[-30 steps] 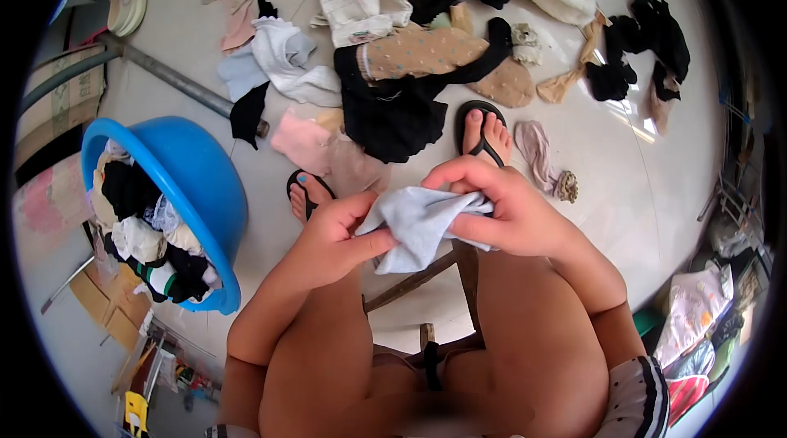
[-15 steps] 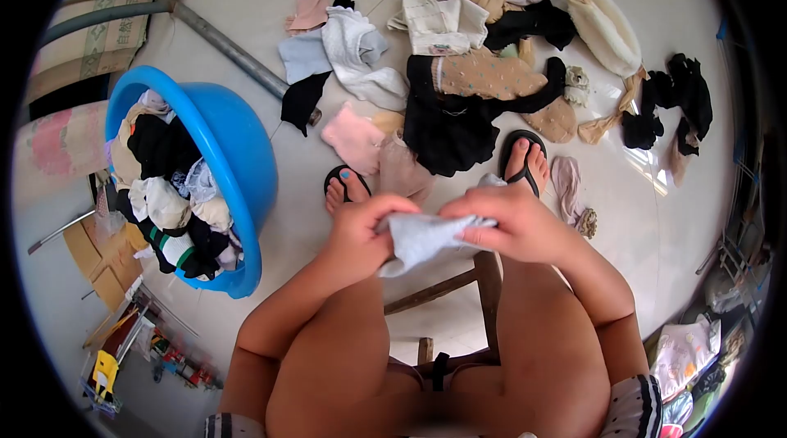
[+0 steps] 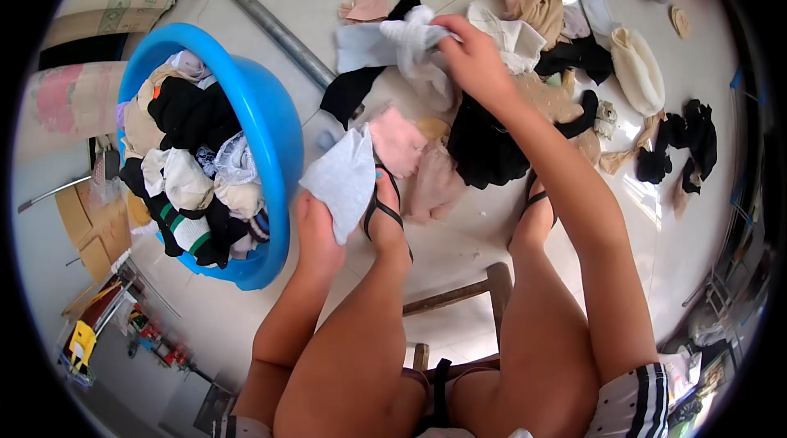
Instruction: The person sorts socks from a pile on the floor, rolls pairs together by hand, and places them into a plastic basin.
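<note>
A pale grey sock hangs in my left hand, which is closed on it to the right of the blue tub. Most of those fingers are hidden behind the cloth. Over the floor pile, my right hand pinches a white-and-grey sock, lifted and bunched at the top. Close below it lie a black cloth, a pink sock and a sheer pinkish sock. A light blue-grey cloth and a small black sock lie to its left.
The blue tub holds many mixed socks. Further right are a cream fluffy sock, a tan dotted sock and black socks. A metal pole crosses the floor behind the tub. A wooden stool frame shows between the legs.
My hands have parted. The left has moved left with the pale grey sock; the right has let go of it, reached forward and taken the white-and-grey sock. The view has shifted.
</note>
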The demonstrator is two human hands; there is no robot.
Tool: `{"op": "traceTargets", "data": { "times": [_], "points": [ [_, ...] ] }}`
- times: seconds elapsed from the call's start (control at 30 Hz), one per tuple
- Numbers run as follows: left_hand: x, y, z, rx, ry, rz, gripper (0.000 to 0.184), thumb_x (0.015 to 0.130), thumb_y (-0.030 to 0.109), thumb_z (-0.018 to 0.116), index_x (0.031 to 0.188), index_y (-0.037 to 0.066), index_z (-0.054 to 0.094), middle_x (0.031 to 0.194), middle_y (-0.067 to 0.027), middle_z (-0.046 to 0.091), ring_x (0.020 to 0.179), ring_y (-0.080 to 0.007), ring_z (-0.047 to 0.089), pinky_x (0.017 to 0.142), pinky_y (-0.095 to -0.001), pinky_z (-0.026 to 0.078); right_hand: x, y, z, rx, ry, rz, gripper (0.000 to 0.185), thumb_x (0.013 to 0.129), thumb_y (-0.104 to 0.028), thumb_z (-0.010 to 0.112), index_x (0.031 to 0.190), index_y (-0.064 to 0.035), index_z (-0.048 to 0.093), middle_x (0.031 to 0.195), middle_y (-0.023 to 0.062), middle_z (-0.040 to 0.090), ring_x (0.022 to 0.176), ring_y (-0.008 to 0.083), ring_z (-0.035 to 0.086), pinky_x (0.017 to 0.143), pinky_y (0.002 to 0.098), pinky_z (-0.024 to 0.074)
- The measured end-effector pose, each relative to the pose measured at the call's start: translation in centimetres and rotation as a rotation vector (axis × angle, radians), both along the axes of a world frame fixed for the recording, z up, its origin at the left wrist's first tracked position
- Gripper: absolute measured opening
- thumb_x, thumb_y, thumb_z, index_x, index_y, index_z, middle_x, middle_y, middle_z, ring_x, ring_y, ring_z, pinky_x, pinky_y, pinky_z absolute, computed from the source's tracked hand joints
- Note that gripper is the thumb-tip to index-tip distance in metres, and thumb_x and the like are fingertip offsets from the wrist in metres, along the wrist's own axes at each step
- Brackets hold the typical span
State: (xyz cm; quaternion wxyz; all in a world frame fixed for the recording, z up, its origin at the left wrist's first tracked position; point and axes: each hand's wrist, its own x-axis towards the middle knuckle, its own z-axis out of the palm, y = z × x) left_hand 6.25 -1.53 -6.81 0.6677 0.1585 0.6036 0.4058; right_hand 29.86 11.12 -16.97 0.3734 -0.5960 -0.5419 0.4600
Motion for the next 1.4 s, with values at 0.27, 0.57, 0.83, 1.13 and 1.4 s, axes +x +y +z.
{"op": "traceTargets", "data": {
  "times": [0.27, 0.57, 0.83, 1.13, 1.4],
  "points": [
    [1.0, 0.8, 1.2, -0.082, 0.178, -0.059, 0.027, 0.09, 0.012, 0.043, 0.109, -0.005, 0.05, 0.104, -0.0072, 0.057, 0.092, -0.0103, 0.053, 0.079, -0.0224, 0.042, 8.7, -5.8, 13.7, -0.064, -0.555, -0.01, 0.036, 0.066, 0.005, 0.055, 0.101, -0.0057, 0.056, 0.075, 0.0031, 0.056, 0.067, 0.0094, 0.05, 0.062, 0.0221, 0.0428],
    [3.4, 0.4, 0.5, -0.025, 0.279, -0.128, 0.024, 0.087, 0.023, 0.044, 0.101, 0.005, 0.051, 0.075, 0.0022, 0.054, 0.056, -0.0031, 0.045, 0.044, -0.0188, 0.03, 16.5, -9.6, 13.9, 0.032, 0.819, -0.434, 0.035, 0.089, -0.023, 0.045, 0.117, -0.0024, 0.044, 0.084, 0.0038, 0.053, 0.078, 0.0119, 0.051, 0.067, 0.0239, 0.0425],
    [4.2, 0.3, 0.1, 0.0, 0.261, -0.145, 0.027, 0.088, 0.024, 0.043, 0.103, 0.002, 0.052, 0.087, -0.0011, 0.056, 0.073, -0.0057, 0.052, 0.056, -0.0196, 0.04, 20.9, -11.8, 5.6, 0.231, -1.218, -0.317, 0.047, 0.081, -0.022, 0.058, 0.119, 0.0006, 0.042, 0.107, 0.0164, 0.051, 0.095, 0.0216, 0.052, 0.083, 0.0296, 0.0396],
    [8.1, 2.2, 0.7, 0.148, 0.307, -0.303, 0.019, 0.088, 0.01, 0.044, 0.102, -0.002, 0.05, 0.09, -0.0047, 0.057, 0.079, -0.0065, 0.053, 0.068, -0.0198, 0.042, 9.0, -7.8, 1.8, -0.218, -0.728, -0.083, 0.03, 0.075, -0.031, 0.058, 0.09, -0.0049, 0.058, 0.076, 0.0125, 0.062, 0.069, 0.0291, 0.061, 0.061, 0.0378, 0.0472],
    [10.2, 1.4, 0.6, 0.245, 0.301, -0.355, 0.017, 0.09, 0.008, 0.039, 0.104, 0.0, 0.046, 0.09, -0.0032, 0.054, 0.078, -0.0055, 0.048, 0.068, -0.0191, 0.041, 7.4, -10.2, 11.0, -0.326, 0.301, 0.042, 0.014, 0.084, -0.012, 0.052, 0.086, 0.0001, 0.058, 0.063, -0.0047, 0.048, 0.058, 0.0022, 0.042, 0.052, 0.0188, 0.0369]
  ]
}}
